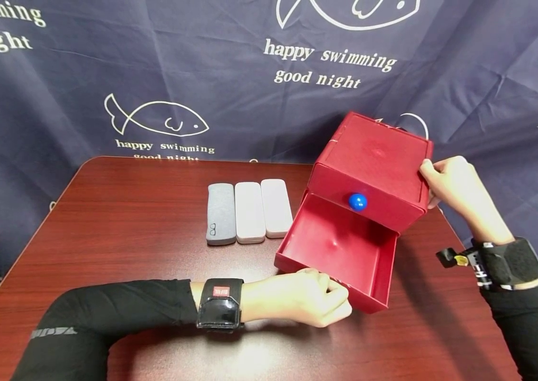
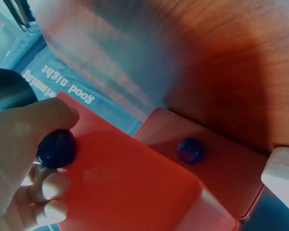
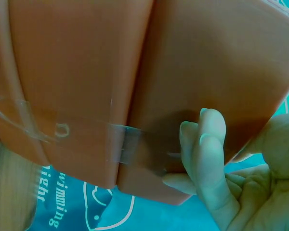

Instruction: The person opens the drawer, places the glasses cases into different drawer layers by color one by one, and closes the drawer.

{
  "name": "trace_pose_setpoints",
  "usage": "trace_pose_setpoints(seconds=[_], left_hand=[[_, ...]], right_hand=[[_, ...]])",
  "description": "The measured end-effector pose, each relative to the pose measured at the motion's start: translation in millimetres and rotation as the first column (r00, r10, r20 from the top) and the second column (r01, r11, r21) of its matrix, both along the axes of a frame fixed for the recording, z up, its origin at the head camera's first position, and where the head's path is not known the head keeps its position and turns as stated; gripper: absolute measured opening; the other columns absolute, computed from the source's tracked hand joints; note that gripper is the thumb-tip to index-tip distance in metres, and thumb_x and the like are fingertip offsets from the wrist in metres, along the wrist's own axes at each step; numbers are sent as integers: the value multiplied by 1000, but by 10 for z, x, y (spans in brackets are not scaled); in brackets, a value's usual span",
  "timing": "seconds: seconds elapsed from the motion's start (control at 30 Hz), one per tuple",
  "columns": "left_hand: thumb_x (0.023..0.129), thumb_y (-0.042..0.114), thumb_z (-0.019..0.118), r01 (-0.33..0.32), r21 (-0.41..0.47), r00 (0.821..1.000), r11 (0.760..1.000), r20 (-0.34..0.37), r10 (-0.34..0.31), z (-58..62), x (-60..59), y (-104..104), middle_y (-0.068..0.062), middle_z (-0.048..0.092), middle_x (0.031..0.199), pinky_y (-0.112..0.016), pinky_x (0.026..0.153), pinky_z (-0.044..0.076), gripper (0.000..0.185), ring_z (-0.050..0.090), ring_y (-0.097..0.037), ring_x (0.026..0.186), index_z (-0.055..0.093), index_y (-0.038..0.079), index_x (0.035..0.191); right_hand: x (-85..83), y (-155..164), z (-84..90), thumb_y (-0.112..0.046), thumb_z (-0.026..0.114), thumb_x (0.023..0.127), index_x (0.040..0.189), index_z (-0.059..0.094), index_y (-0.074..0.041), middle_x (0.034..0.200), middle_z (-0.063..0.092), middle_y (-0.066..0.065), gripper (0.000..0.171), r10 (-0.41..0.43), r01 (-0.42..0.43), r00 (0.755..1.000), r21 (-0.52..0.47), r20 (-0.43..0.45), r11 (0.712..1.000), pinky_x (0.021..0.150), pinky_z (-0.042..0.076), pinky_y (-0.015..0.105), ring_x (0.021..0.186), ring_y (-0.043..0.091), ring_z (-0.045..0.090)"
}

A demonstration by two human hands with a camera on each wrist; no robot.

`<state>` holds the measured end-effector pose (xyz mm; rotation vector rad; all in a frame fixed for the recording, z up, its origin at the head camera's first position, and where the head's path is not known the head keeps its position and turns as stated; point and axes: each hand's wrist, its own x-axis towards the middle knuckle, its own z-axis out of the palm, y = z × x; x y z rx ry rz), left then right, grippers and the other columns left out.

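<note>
Head view's got the red drawer jutting toward the bottom, right of centre, left hand right at its front, left wrist cam shows that hand pinching the blue knob mid-left, and right wrist cam has the right hand gripping the red cabinet, lower right.
</note>
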<state>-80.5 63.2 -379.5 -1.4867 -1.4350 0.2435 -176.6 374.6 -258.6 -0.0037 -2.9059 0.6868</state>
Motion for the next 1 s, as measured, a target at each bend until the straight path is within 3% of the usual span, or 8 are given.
trace_pose_setpoints(seconds=[0.2,0.33,0.57,0.73,0.83,0.9,1.0], left_hand=[[93,6,48,-9,-38,999,999,-39,8,38,1,-42,8,46,74,-18,45,32,18,31,-5,51,52,19,81],[94,7,46,25,-77,999,997,-34,-27,84,-1,-88,8,49,76,-19,47,32,17,34,-6,52,54,19,86],[95,12,48,84,-72,996,994,-31,-87,199,-50,-204,8,52,76,-21,51,33,11,39,-8,53,56,18,90],[94,15,51,121,-2,989,993,-85,-121,431,-148,-275,6,54,78,-22,50,31,8,40,-9,54,58,14,93],[94,17,53,136,51,989,989,-73,-132,604,-220,-315,4,56,78,-22,49,31,8,41,-10,54,59,13,93],[94,18,56,114,84,993,990,-40,-111,704,-269,-351,2,59,80,-22,49,34,8,45,-11,57,61,12,93],[93,17,58,27,112,999,993,13,-29,827,-336,-426,0,59,82,-23,52,38,6,49,-13,61,61,11,93]], right_hand=[[-6,-1,-5,-30,34,98,62,66,-2,47,64,2,56,-3,3,1000,0,1,1000,51,43,18,41,11,64],[-10,0,-11,-30,34,98,61,65,-3,47,64,2,56,-7,7,1000,3,2,1000,51,43,19,41,11,64],[-9,-6,-11,-31,34,98,59,64,-4,47,64,2,56,-9,9,1000,13,-4,1000,50,43,21,41,11,63],[-1,-4,-10,-32,35,99,56,62,-5,46,62,1,57,-7,7,1000,10,-11,1000,48,43,23,40,11,63],[-1,2,-12,-32,35,99,56,61,-6,45,62,0,57,-9,9,1000,4,-8,1000,48,43,24,40,11,63],[-2,6,-13,-32,35,99,56,61,-7,45,62,-1,57,-10,10,1000,1,-6,1000,48,43,24,40,11,63],[-7,8,-14,-32,35,99,55,61,-7,45,61,-1,57,-11,11,1000,1,-9,1000,47,43,24,39,10,62]])
